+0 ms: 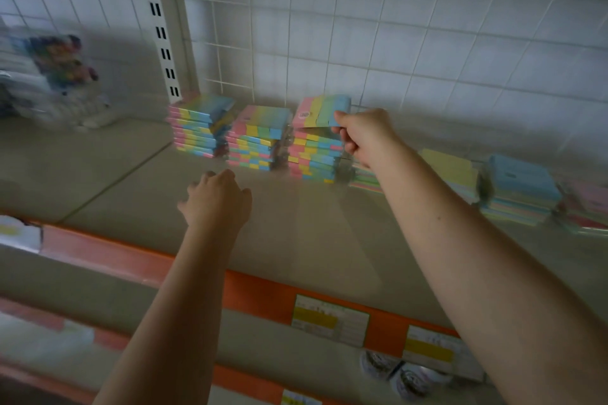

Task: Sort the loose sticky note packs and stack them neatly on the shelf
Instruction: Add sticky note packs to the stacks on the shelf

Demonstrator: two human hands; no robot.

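Three stacks of striped pastel sticky note packs stand at the back of the shelf [138,181]: a left stack [197,128], a middle stack [258,141] and a right stack [314,158]. My right hand [365,135] pinches one striped pack [324,111] by its right edge, tilted just above the right stack. My left hand [217,199] hovers low over the shelf in front of the stacks, fingers loosely curled, holding nothing. More packs in plain pastel colours lie to the right: a yellow-topped pile [450,171] and a blue-topped pile [519,187].
A white wire grid [329,43] backs the shelf, and a slotted upright [164,43] rises at the left. Bagged colourful items [62,76] sit at the far left. An orange shelf edge [263,296] with price labels [330,319] runs along the front.
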